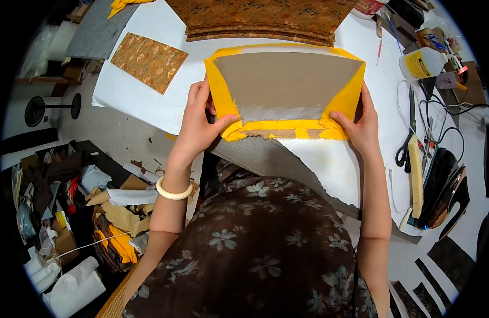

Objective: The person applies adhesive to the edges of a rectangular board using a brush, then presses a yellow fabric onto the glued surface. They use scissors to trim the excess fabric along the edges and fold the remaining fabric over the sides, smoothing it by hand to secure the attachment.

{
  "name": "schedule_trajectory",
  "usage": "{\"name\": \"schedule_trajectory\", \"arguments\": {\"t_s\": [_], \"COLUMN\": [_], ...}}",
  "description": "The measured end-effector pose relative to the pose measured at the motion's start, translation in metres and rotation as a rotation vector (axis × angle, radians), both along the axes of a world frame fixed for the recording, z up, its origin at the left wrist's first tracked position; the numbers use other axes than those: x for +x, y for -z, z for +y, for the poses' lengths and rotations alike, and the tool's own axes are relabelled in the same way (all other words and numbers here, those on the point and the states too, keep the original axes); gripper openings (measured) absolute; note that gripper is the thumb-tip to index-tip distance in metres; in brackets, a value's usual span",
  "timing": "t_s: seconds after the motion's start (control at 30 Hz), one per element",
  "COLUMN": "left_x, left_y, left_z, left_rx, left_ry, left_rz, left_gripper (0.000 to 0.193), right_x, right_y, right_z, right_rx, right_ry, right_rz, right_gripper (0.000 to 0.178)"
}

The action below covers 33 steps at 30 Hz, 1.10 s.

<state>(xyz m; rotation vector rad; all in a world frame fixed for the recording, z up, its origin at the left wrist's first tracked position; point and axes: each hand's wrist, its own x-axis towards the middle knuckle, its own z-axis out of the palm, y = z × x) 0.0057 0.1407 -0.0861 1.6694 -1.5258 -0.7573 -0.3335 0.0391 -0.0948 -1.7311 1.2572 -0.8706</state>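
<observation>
Between my two hands is a grey board with yellow fabric edges, its yellow borders folded over onto the grey face. Frayed yellow cloth and a brownish strip show along its near edge. My left hand grips the left side, thumb on the near left corner and fingers behind the edge. My right hand grips the right side the same way, thumb on the near right corner. Just beyond the board lies a stack of brown patterned panels. A smaller brown patterned rectangle rests on the white-covered table to the left.
On the table's right are black-handled scissors, a pale yellow bar-shaped piece, tangled cables and a white bottle with a yellow label. A grey sheet hangs at the near edge. Scraps pile up at lower left.
</observation>
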Motion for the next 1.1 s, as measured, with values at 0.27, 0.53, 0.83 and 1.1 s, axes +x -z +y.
{"name": "schedule_trajectory", "arguments": {"t_s": [0.27, 0.53, 0.83, 1.1], "left_x": [-0.011, -0.004, -0.01, 0.014], "left_y": [-0.008, 0.005, -0.001, 0.014], "left_z": [0.0, 0.0, -0.001, 0.005], "left_rx": [-0.02, -0.06, -0.104, -0.125], "left_ry": [-0.006, 0.03, 0.022, -0.052], "left_rz": [-0.098, -0.118, -0.205, 0.174], "left_gripper": [0.091, 0.1, 0.098, 0.056], "right_x": [-0.005, -0.008, -0.005, -0.005], "right_y": [0.005, 0.007, 0.005, -0.014], "right_z": [-0.002, -0.001, 0.0, 0.001], "right_rx": [-0.066, -0.115, -0.124, -0.075], "right_ry": [-0.035, -0.043, -0.043, 0.028], "right_rz": [0.107, 0.176, 0.193, 0.076], "right_gripper": [0.097, 0.102, 0.105, 0.088]}}
